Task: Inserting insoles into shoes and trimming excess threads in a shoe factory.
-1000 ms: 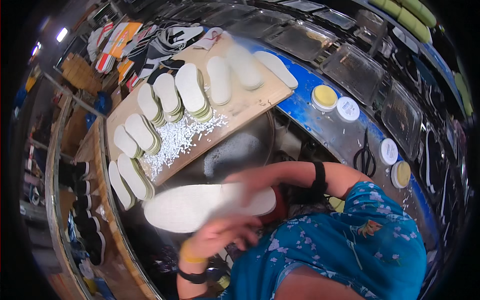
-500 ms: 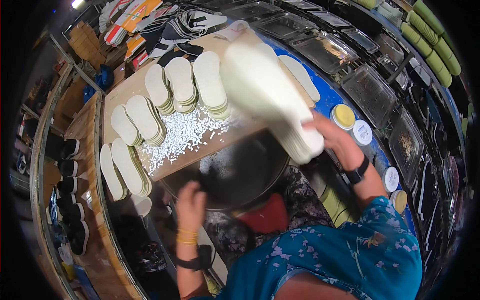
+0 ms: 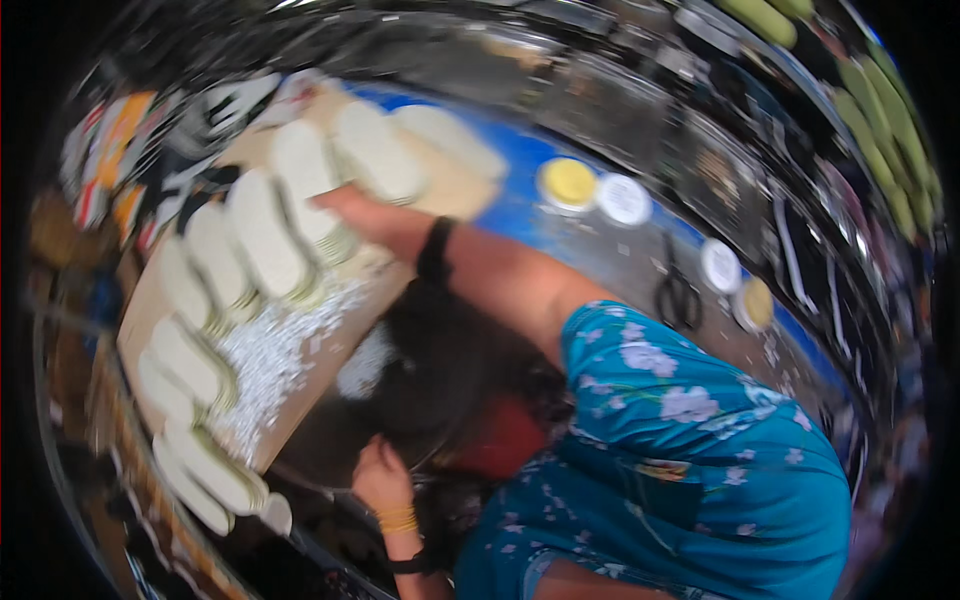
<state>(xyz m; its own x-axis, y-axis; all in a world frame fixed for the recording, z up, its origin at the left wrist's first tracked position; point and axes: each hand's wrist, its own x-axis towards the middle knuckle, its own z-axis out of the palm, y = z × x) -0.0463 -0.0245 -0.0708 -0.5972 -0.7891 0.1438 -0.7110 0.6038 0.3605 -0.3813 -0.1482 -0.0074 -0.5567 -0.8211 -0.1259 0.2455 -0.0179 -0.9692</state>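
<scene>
My right hand (image 3: 362, 212) reaches across to a row of pale shoe insole stacks at the far side of the brown board. It is closed on one stack of insoles (image 3: 300, 165), a digit lying over its top and the other fingers hidden. More insole stacks (image 3: 265, 230) stand beside it on the left, and another stack (image 3: 378, 150) lies to its right. My left hand (image 3: 383, 476) hovers by the near rim of a dark round basin (image 3: 440, 350), its fingers loosely curled, a little apart, and nothing visible in them. Motion blurs the picture.
Small white pieces (image 3: 270, 355) lie scattered on the board (image 3: 320, 400). On the blue-edged bench at right are a yellow-topped tub (image 3: 568, 184), a white lid (image 3: 623, 199) and black scissors (image 3: 680, 295). Clear plastic trays (image 3: 610, 95) line the back. Green rolls (image 3: 880, 130) are stacked far right.
My right hand has carried the insole stack leftward and set it in the row on the board. My left hand stays near the basin rim. The whole view has turned.
</scene>
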